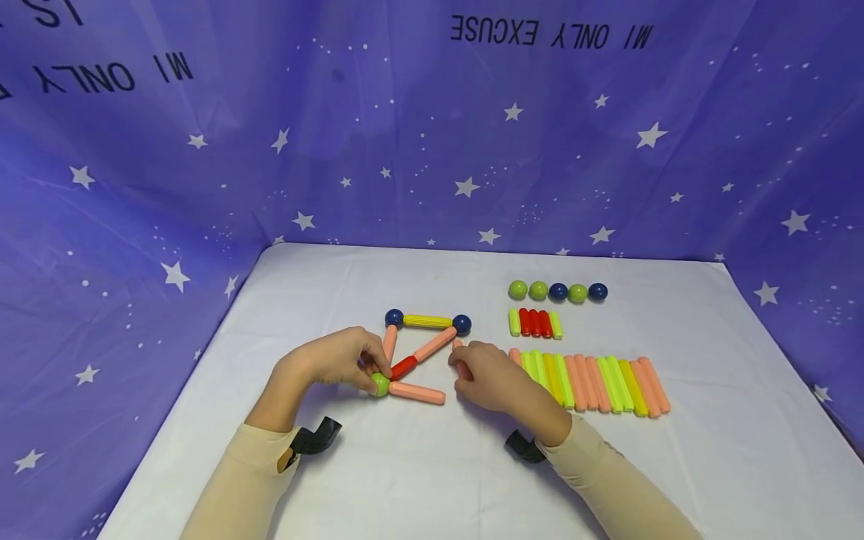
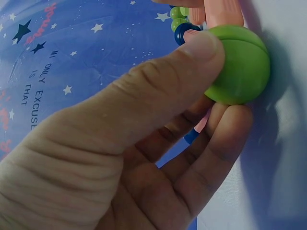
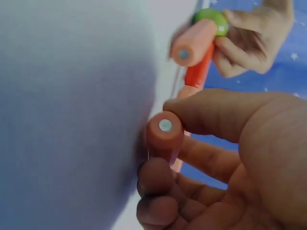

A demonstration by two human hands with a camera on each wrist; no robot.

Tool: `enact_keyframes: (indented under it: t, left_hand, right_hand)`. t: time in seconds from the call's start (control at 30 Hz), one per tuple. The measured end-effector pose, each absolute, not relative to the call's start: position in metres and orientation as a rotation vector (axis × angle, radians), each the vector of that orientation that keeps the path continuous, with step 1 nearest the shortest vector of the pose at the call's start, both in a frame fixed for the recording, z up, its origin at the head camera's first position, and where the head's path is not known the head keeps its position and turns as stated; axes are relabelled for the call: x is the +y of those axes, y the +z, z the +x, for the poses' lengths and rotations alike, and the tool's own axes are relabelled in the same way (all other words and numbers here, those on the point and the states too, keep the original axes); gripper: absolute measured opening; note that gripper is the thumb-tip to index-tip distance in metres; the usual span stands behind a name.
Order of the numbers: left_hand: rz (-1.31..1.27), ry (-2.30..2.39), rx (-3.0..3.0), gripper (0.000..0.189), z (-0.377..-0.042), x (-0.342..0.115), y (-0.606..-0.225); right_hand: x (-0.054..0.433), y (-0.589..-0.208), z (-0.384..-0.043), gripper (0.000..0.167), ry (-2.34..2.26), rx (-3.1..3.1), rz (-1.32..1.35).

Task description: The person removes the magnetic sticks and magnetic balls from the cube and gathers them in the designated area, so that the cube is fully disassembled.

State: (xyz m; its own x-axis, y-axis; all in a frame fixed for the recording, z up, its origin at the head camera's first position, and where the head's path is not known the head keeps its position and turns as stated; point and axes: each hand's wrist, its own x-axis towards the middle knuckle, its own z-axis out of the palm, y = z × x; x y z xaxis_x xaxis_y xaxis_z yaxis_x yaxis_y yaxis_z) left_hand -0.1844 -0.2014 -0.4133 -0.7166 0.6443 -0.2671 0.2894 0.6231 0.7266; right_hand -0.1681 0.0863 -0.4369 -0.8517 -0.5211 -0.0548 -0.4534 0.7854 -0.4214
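My left hand (image 1: pixel 344 358) pinches a green ball (image 2: pixel 242 67) between thumb and fingers, at the near corner of a figure of magnetic rods and balls. From that ball a pink rod (image 1: pixel 417 394) points right, a red rod (image 1: pixel 403 368) runs up into another pink rod (image 1: pixel 435 344), and a third pink rod (image 1: pixel 390 343) leads to a blue ball (image 1: pixel 394 318). Along the top, a yellow rod (image 1: pixel 427 322) joins it to a second blue ball (image 1: pixel 462 324). My right hand (image 1: pixel 496 379) grips a pink rod (image 3: pixel 165 132), its metal-tipped end showing in the right wrist view.
On the right of the white table (image 1: pixel 432 480) lies a row of pink, lime and yellow rods (image 1: pixel 587 384). Behind it are a short row of red and lime rods (image 1: pixel 535 323) and a line of green and blue balls (image 1: pixel 558 292). A purple starry cloth (image 1: pixel 405 150) encloses the table.
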Motion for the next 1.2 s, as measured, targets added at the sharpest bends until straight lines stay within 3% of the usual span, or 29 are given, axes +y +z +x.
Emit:
enact_keyframes:
  t: [0.33, 0.53, 0.9, 1.2]
  left_hand:
    - [0.752, 0.917, 2.338, 0.024, -0.183, -0.200, -0.413]
    - [0.757, 0.906, 2.348, 0.023, -0.183, -0.201, -0.415]
    - [0.747, 0.901, 2.340, 0.023, -0.183, -0.200, -0.414]
    - [0.748, 0.921, 2.331, 0.024, -0.185, -0.201, -0.417]
  right_hand:
    - [0.154, -0.407, -0.170, 0.034, -0.820, 2.933, -0.633]
    - [0.216, -0.398, -0.166, 0.035, -0.750, 3.039, -0.382]
    - [0.339, -0.416, -0.148, 0.039, -0.608, 2.993, 0.026]
    - [0.385, -0.434, -0.135, 0.036, -0.768, 2.848, -0.021]
